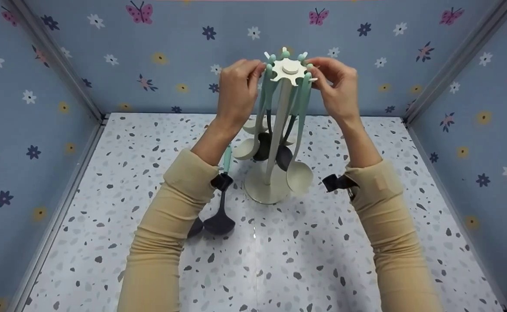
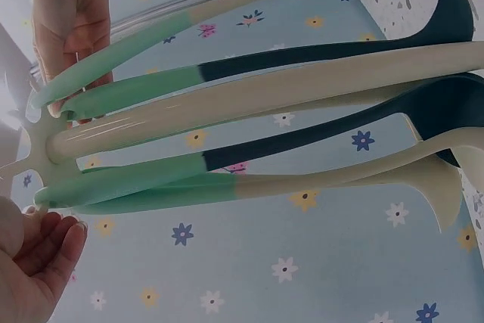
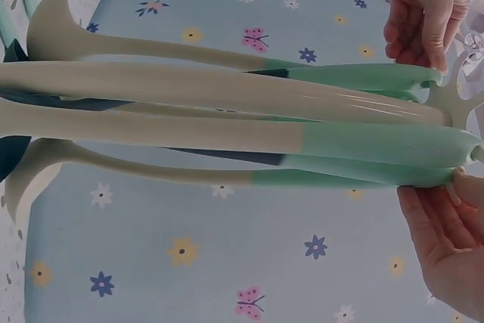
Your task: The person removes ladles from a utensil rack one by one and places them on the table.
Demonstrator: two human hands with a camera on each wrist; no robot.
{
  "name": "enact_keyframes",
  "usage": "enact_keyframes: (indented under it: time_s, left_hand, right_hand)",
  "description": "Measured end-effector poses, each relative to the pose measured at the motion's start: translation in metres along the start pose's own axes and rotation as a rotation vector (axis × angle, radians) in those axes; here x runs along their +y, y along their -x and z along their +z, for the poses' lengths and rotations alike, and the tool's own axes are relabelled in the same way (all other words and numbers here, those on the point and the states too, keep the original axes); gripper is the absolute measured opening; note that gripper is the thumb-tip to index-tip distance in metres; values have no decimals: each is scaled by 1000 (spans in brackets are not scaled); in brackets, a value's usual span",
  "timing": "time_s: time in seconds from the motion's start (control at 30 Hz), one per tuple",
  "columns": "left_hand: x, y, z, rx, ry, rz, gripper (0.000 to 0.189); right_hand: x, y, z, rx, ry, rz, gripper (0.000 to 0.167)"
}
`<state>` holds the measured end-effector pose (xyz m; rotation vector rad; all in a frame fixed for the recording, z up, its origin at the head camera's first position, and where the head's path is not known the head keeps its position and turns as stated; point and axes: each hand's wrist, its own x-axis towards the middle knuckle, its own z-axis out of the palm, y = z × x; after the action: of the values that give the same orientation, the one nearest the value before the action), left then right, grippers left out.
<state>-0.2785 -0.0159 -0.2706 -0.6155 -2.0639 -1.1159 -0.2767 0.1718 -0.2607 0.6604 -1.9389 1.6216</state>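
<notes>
A cream utensil stand stands upright, its notched top ring hung with several green-handled kitchen utensils. Among them are a cream ladle at the front right, another cream ladle at the left and a dark-headed utensil. At the ring's left side my left hand pinches the top end of a green handle. Opposite it, my right hand has thumb and fingertips about the top of another green handle, which runs down to a cream shaft.
On the speckled tabletop, left of the stand's round base, lies a dark turner with a green handle. A second dark utensil head shows partly beside my left sleeve. Flower-patterned panels enclose the back and sides.
</notes>
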Motion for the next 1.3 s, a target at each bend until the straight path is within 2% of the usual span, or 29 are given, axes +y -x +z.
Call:
enact_keyframes:
  time_s: [0.13,0.4,0.8,0.97,1.13,1.3]
  left_hand:
    - [2,2,-1,-8,5,-5,31]
    - [9,7,-2,-30,19,-23,30]
    - [22,15,-4,-61,-19,28,29]
    - [24,16,-5,-72,-35,34,29]
    - [25,17,-4,-80,-46,46,29]
    - [25,18,-4,-89,-49,39,30]
  right_hand:
    - [-11,-1,1,-6,5,29,14]
    - [-9,-5,-2,-40,-44,70,16]
    - [18,-13,-10,-60,-151,135,19]
    - [21,-13,-8,-56,-152,77,18]
    - [21,-11,-6,-6,-164,61,18]
    - [11,-7,-3,37,-149,55,17]
